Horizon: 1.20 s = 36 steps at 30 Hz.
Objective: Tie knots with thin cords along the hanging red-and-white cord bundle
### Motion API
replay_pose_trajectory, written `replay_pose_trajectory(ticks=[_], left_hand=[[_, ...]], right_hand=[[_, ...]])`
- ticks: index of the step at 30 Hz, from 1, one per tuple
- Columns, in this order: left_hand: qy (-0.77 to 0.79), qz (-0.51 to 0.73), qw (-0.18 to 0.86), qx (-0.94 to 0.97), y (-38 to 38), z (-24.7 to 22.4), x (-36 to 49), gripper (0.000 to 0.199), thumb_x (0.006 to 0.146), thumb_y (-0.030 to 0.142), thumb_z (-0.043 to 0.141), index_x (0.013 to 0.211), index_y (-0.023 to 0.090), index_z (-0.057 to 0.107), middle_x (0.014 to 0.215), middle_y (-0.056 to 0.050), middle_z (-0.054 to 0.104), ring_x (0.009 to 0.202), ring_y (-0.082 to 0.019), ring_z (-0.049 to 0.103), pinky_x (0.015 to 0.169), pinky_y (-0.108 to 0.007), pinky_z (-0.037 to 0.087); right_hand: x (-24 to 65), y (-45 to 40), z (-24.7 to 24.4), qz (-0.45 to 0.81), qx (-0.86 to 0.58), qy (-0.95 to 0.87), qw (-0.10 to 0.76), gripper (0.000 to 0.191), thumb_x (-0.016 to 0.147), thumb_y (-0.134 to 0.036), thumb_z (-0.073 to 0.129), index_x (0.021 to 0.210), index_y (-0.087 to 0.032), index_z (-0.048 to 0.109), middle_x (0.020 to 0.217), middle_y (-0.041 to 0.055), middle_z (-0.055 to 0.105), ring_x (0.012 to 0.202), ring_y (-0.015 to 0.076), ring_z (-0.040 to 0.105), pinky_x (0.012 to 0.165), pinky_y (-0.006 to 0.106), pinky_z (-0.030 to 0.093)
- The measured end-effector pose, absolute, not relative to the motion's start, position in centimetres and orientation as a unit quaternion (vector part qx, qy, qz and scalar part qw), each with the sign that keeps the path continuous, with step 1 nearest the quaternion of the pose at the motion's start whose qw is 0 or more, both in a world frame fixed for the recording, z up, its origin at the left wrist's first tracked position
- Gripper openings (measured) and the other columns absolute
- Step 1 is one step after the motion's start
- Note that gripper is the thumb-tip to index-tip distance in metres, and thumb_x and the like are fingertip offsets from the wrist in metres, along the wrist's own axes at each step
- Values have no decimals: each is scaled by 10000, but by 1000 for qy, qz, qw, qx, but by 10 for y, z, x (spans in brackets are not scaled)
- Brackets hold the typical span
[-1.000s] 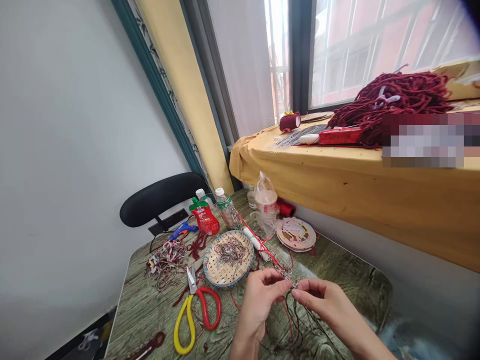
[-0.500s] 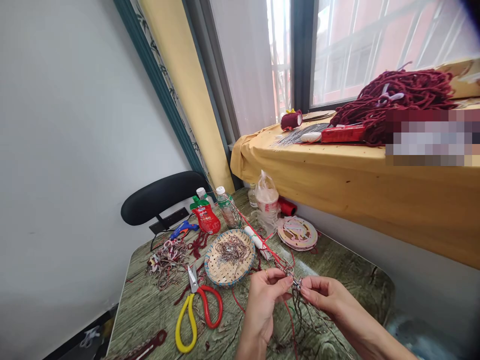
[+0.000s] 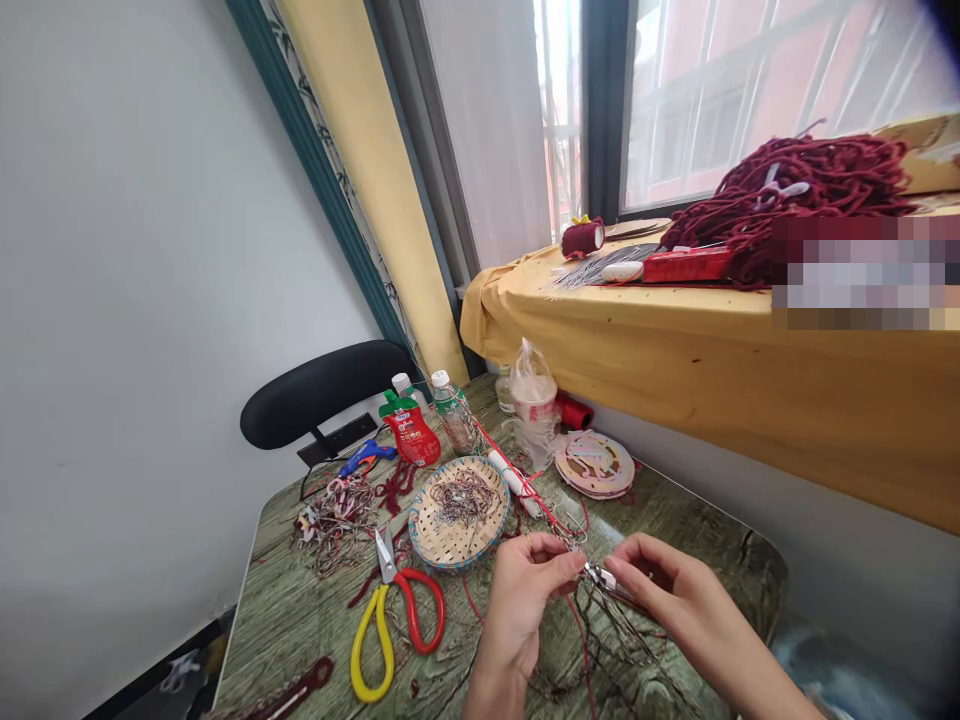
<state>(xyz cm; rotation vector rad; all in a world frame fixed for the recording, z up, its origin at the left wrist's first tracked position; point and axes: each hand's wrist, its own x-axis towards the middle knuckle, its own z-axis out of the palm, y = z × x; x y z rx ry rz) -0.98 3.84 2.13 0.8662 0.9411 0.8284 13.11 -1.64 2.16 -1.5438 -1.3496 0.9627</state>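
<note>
My left hand (image 3: pixel 525 590) pinches a bundle of thin braided cords (image 3: pixel 574 545) between thumb and forefinger. The loose strands (image 3: pixel 619 630) of dark and light cord hang below and to the right, over the table. Close beside it, my right hand (image 3: pixel 667 590) has its thumb and fingers bent together around something small. A silvery-white piece (image 3: pixel 606 579) shows at its fingertips, too small to name. Red cords (image 3: pixel 517 475) run from the bundle up toward a bottle (image 3: pixel 455 415). Left of my hands lie scissors (image 3: pixel 397 600) with one yellow and one red handle.
A round woven basket (image 3: pixel 424 530) holds cord scraps. Around it are a tangled cord pile (image 3: pixel 337 525), a blue glue gun (image 3: pixel 367 455), a red pouch (image 3: pixel 412 435), a white roll (image 3: pixel 514 485) and round discs (image 3: pixel 595 465). Maroon yarn (image 3: pixel 810 190) lies on the cloth-covered ledge (image 3: pixel 675 350).
My right hand has moved slightly up and right, away from my left fingertips. More of the silvery-white piece shows between the hands. My left hand keeps its pinch on the cords.
</note>
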Motion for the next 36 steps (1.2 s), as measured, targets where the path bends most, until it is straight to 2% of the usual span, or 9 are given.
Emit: replay_pose_trajectory(ticks=[5,14,18,22,24,28,30,36], left_hand=[[422,388,718,395,37,21,-7,255,494,224,744,620,99,562,551,11,557,510,-67,483,541,-206,402],[430,385,707,409,37,18,-8,249,513,255,734,616,106,563,564,2,564,526,-80,493,537,-203,401],[418,384,722,395,37,16,-8,243,533,267,724,624,102,571,571,1,554,539,-81,489,555,-207,402],[402,377,742,383,35,16,-7,233,565,274,707,637,97,573,568,-4,548,536,-83,490,562,-215,406],[389,376,749,382,35,18,-7,228,574,267,703,652,95,576,579,-10,554,543,-85,495,580,-222,411],[375,380,753,385,34,21,-7,228,587,266,694,680,94,578,607,-24,576,575,-94,513,608,-230,414],[377,382,749,389,34,21,-6,227,586,266,695,677,96,575,605,-21,576,573,-94,511,606,-231,413],[396,385,730,403,33,23,-5,254,564,296,704,661,105,569,592,-7,565,553,-91,497,586,-223,403]], right_hand=[[124,-20,32,264,-637,-639,340,171,782,-336,473,699,-200,537,646,-19,566,585,117,491,548,217,353],[123,-17,34,225,-661,-660,276,165,803,-283,427,700,-200,526,653,1,581,564,134,506,526,241,340],[121,-19,36,208,-650,-675,280,163,804,-262,403,685,-202,496,641,15,561,562,139,493,521,244,341],[119,-23,32,159,-646,-675,319,150,806,-241,377,706,-206,483,701,35,546,610,154,478,565,266,343],[121,-24,31,213,-644,-644,354,154,800,-270,396,698,-204,491,673,22,541,593,145,467,553,256,340],[126,-19,28,397,-616,-527,430,229,764,-367,452,651,-178,515,591,-3,522,533,118,443,470,221,321],[127,-17,28,418,-609,-507,444,251,751,-392,467,655,-169,531,594,-2,533,534,118,453,467,218,328],[125,-22,32,254,-631,-639,359,198,792,-348,436,764,-213,578,733,31,610,635,162,535,585,256,382]])
